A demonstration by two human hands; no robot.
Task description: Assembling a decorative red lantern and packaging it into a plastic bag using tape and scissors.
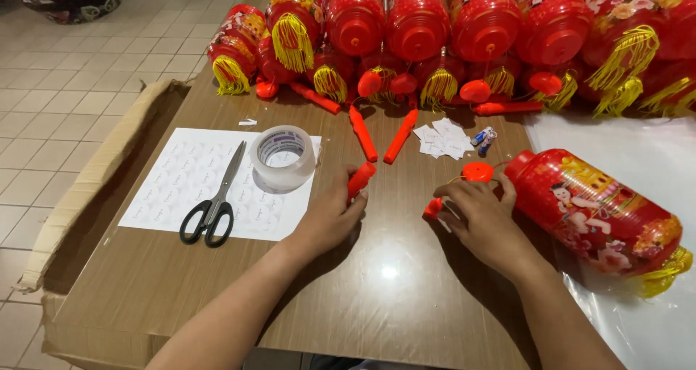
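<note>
Hands rest low on the brown tabletop (377,297): your left hand (330,218) has its grip clamped on an orange handle stick (360,179) pointing toward one o'clock, and your right hand (482,221) pinches a small orange piece (433,208), fingers closed on it. At three o'clock of your right hand lies a red lantern (598,214) on its side; scissors (215,200) and a tape roll (283,158) sit at ten o'clock of your left hand.

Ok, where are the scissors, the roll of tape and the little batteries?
scissors (217,196), head view, on the pivot where the blades meet the black handles.
roll of tape (283,158), head view, on its clear outer wall.
batteries (484,139), head view, on the middle of the pair.
</note>
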